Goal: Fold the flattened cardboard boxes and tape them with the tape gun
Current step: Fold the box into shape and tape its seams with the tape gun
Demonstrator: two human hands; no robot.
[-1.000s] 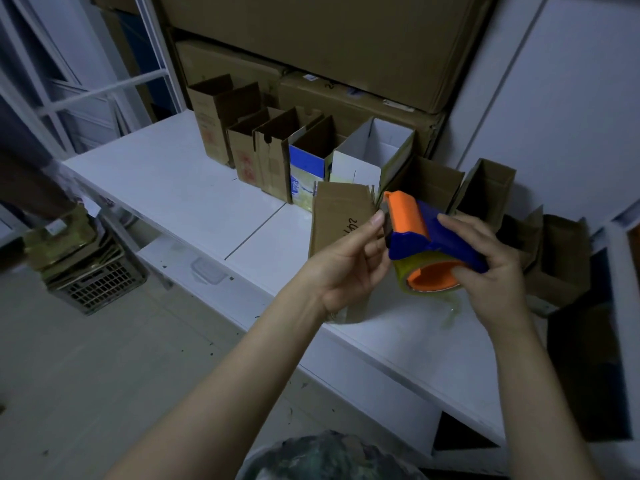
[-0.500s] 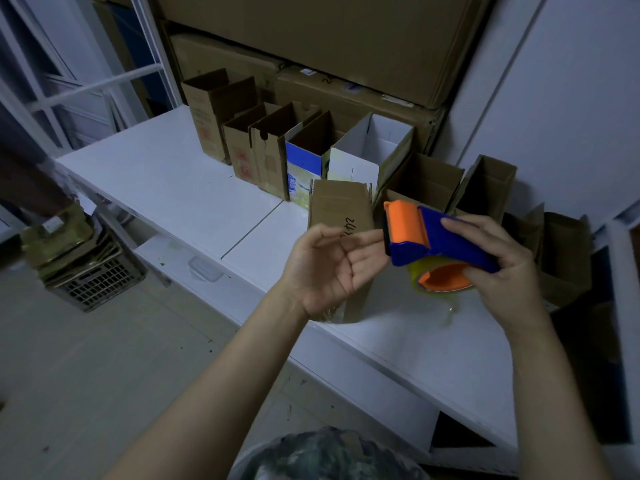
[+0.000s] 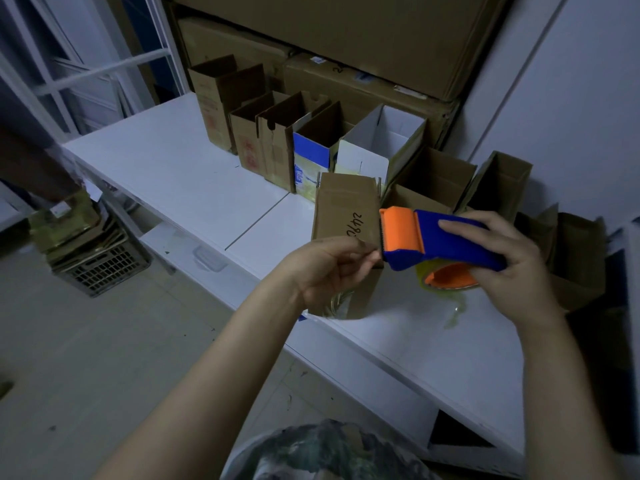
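**Tape gun.** The tape gun (image 3: 440, 237), blue-bodied with an orange cutter head and an orange roll core, was held in the air above the white table (image 3: 173, 174), just over a brown box (image 3: 346, 209) bearing handwritten marks.

**Progress.** At least 5 erected boxes (image 3: 277, 133) stood open-topped in a row along the back of the table, with further brown ones to their right. We judged the folding well advanced. The marked box lay on the table in front of that row. A glossy patch at its near end may have been tape, which we could not confirm. We saw no flattened stock on the table, so the number left to do could not be established.

**Hands.** The right hand (image 3: 512, 268) gripped the gun's blue body, fingers laid over the top. The left hand (image 3: 329, 268) was curled, thumb and forefinger drawn together at the toothed cutter edge. Whether they pinched a tape end we could not tell, as the film did not show.

**Surroundings.** Large cartons (image 3: 346, 46) were stacked behind the table, and a crate (image 3: 104, 268) sat on the floor to the left.
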